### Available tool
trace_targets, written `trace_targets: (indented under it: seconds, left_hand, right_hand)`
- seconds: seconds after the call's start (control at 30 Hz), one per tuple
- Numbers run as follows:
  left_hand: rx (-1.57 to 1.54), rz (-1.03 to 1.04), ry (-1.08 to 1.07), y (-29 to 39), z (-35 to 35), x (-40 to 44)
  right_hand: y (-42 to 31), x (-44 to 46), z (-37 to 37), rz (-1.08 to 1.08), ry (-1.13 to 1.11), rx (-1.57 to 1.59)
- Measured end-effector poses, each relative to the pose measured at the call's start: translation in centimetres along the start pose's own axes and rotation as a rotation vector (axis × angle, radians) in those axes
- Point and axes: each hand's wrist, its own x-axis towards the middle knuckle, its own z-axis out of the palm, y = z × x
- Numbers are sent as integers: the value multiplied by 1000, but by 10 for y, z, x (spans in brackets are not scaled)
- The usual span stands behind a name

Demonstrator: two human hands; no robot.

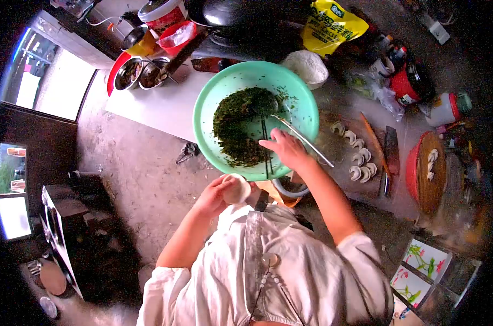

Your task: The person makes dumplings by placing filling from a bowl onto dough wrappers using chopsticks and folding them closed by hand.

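A round dumpling wrapper [237, 190] is held in my left hand [214, 196], just off the near rim of a green basin [202, 125]. Chopped dark green filling [233, 117] covers much of the basin's floor. My right hand [285, 148] hovers over the basin's near right side, fingers apart and seemingly holding nothing. Close to its fingertips are a pair of dark chopsticks [266, 146], leaning across the near rim. A long metal spoon handle [311, 145] crosses the right rim, its upper end by the filling.
Folded dumplings [360, 157] lie on a board to the right, beside a rolling pin [373, 138] and a knife [391, 152]. A bowl of flour [307, 68] stands behind the basin. More dumplings rest on a round tray [432, 187]. Metal bowls [128, 73] are at the back left.
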Motion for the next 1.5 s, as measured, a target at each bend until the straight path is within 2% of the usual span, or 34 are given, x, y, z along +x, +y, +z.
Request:
trace_targets:
  seconds: [0.13,0.2,0.23,0.27,0.33,0.4,0.43,0.47,0.53,0.63,0.67,0.73,1.0,1.1,1.13,1.2,1.5]
  left_hand:
    - [56,44,90,19,-36,-3]
    - [-14,96,73,34,-56,-4]
    - [18,84,157,33,-53,-4]
    - [-2,85,155,37,-61,-4]
    - [-39,95,131,47,-62,-2]
    - [-75,121,70,50,-71,9]
    - [-69,116,49,50,-72,12]
    - [-78,111,28,48,-74,14]
    - [-38,84,28,47,-74,16]
    - [-58,30,-24,32,-84,33]
    - [-58,30,-23,30,-86,38]
    - [-75,47,24,21,-88,46]
    - [-109,56,50,22,-82,43]
    - [-103,64,39,17,-88,48]
    - [-105,61,26,17,-91,49]
    - [-108,59,17,19,-90,47]
    - [-74,35,47,21,-87,46]
  right_hand:
    - [-1,22,14,119,-86,112]
    - [-15,36,3,-210,-33,84]
    - [-18,36,-1,-233,21,81]
    - [-42,39,-35,-162,165,194]
    - [-52,38,-48,-72,204,240]
    - [-44,25,-53,249,223,472]
    - [-37,21,-53,217,179,395]
    - [-35,12,-51,461,241,772]
    - [-21,-2,-48,683,201,562]
    - [-20,-14,-43,768,216,615]
    - [-17,-18,-36,769,215,615]
    - [-11,-26,-23,787,239,882]
    - [-12,-28,-38,753,251,927]
    - [-7,-30,-39,709,339,639]
    - [-4,-32,-37,707,342,634]
    - [-2,-34,-35,779,260,758]
    - [-19,-40,-14,885,322,1025]
